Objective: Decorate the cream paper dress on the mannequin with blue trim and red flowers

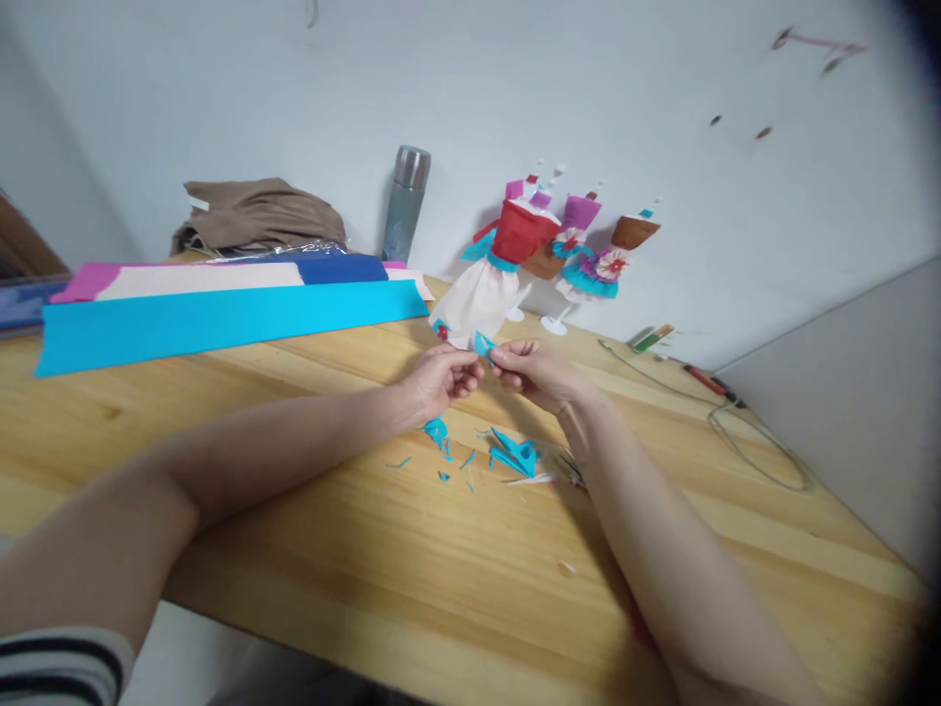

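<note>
A small turquoise piece of crepe paper [482, 343] is pinched between the thumb and fingers of my right hand [530, 371]. My left hand [445, 378] is closed at the piece's left edge, its thumb tip against it. Just behind my fingers stands a miniature dress on a stand, with a red bodice [520, 231], turquoise waistband and white skirt [476, 296]. A red and turquoise flower [442, 331] sits at the skirt's lower left. Below my hands, turquoise scraps [517, 453] and thin cut slivers lie on the wooden table [353, 549].
More miniature dresses [592, 275] stand behind on the right. At the left lie a turquoise crepe paper sheet [235, 322], other coloured sheets and brown cloth [257, 216]. A flask [406, 204] stands by the wall. A cable [757, 456] and red-handled tool [704, 380] lie right.
</note>
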A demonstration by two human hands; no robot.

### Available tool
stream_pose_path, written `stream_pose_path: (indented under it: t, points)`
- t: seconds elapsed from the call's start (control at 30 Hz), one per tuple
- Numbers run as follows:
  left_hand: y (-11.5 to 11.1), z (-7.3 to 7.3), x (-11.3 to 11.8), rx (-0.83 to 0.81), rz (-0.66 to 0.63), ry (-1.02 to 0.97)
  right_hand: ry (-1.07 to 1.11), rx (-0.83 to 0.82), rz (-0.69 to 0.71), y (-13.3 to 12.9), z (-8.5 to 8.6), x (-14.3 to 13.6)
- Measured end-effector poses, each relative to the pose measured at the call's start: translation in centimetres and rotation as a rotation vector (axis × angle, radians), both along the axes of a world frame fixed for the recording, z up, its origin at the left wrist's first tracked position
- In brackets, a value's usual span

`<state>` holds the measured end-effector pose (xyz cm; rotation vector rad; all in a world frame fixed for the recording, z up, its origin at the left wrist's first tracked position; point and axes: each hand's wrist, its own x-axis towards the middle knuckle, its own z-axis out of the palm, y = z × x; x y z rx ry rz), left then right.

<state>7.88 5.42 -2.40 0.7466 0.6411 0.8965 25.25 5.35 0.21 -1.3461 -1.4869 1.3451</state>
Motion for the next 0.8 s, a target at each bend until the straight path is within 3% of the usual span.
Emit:
stream_pose_path:
  t: [0.13,0.4,0.8]
  points:
    - [-0.2,-0.2,-0.1,-0.025,0.017,-0.012,0.059,-0.021,0.056,-0.3,0.1,-0.2]
    - [-1.7,-0.6,0.0,0.075,-0.005,-0.01,-0.036,0.009,0.124,-0.9,0.6,-0.6]
    - [-1.8,-0.9,0.4,0.114,0.072,-0.005,-0.041,-0.017,0.065,-1.2,0.9,-0.8]
